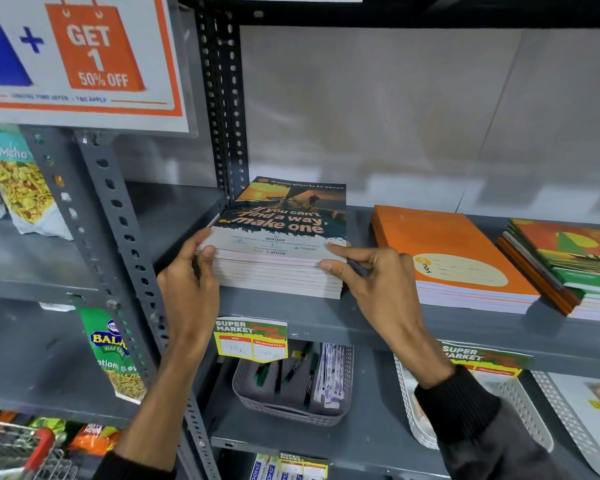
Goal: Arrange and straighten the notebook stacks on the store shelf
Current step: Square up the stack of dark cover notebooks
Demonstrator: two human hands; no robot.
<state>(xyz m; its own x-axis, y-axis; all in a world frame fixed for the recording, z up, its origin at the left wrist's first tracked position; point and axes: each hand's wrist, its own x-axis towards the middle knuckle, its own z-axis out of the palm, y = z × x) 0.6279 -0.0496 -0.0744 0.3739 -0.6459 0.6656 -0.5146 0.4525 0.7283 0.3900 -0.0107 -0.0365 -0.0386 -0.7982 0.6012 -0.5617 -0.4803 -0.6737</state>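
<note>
1. A stack of notebooks (278,247) with a dark sunset cover reading "If you can't find a way, make one" lies at the left end of the grey metal shelf (326,317), close beside the perforated upright post (224,109).
2. The left hand (187,289) grips the stack's near left corner, thumb on the top cover, the other fingers hidden along the side.
3. The right hand (371,282) grips the near right corner, index finger laid on the top cover and thumb pressed against the page edges.
4. Both hands are clamped on the same stack, one at each front corner, well apart from each other.
5. The stack's lower notebooks sit slightly out of line with the top ones along the front edge.
6. To the right, apart from the held stack, lies an orange notebook stack (451,258), its front edge angled to the shelf lip.
7. Further right, just beside it, a stack with orange-and-green covers (568,265) is fanned unevenly and runs out of view.
8. A yellow price tag (250,339) hangs from the shelf lip beneath the held stack.
9. On the shelf below, a grey basket (291,403) holds pens.
</note>
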